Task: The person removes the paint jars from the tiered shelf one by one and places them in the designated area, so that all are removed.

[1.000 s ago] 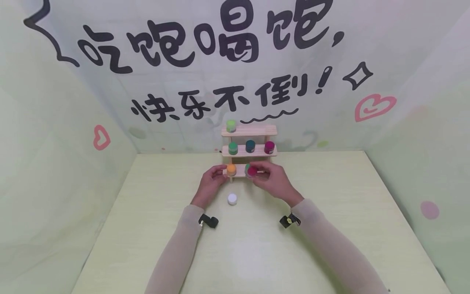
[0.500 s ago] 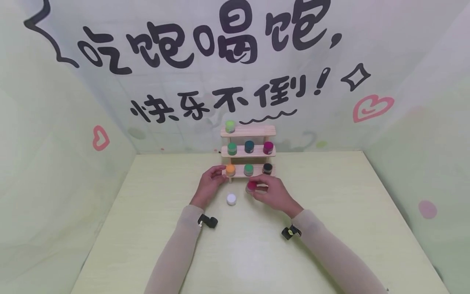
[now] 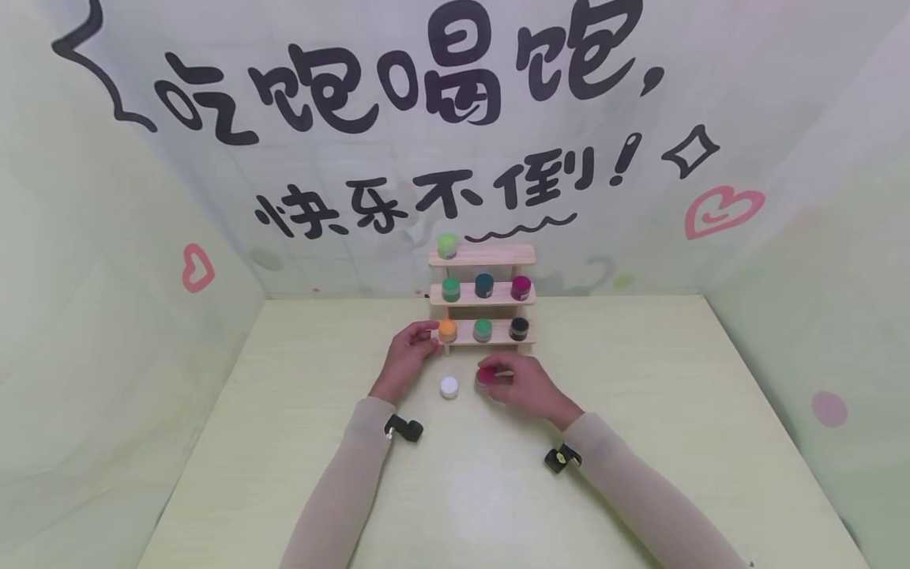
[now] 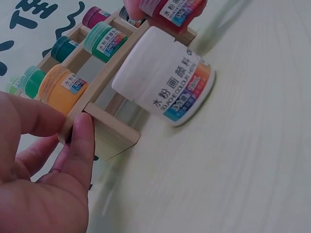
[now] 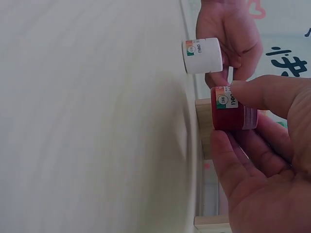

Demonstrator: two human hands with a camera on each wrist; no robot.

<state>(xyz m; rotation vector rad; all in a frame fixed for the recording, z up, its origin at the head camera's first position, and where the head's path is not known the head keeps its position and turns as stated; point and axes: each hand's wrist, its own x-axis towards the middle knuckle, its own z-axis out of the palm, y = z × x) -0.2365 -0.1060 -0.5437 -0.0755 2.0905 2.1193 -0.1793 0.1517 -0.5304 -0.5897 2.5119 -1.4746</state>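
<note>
My left hand [image 3: 404,362] pinches the left end of the lowest step of a small three-step wooden rack [image 3: 498,254], thumb and fingers on its edge in the left wrist view. Between the thumb and fingers of my right hand [image 3: 532,389] is a red gouache paint jar [image 5: 228,119], held just above the table in front of the rack. A white paint jar [image 4: 163,77] stands upright on the table to its left. On the lowest step sit an orange jar [image 3: 447,330], a green jar [image 3: 483,330] and a black jar [image 3: 519,329].
The middle step bears another green jar [image 3: 451,289], a dark teal jar [image 3: 484,285] and a magenta jar [image 3: 521,288]. One light green jar [image 3: 447,246] stands at the top step's left end. Behind the rack hangs a printed cloth [image 3: 355,261] at the table's back edge.
My right hand has brought the red jar from in front of the lowest step toward me and down, beside the white jar. The black jar has come into sight. My left hand stays on the rack.
</note>
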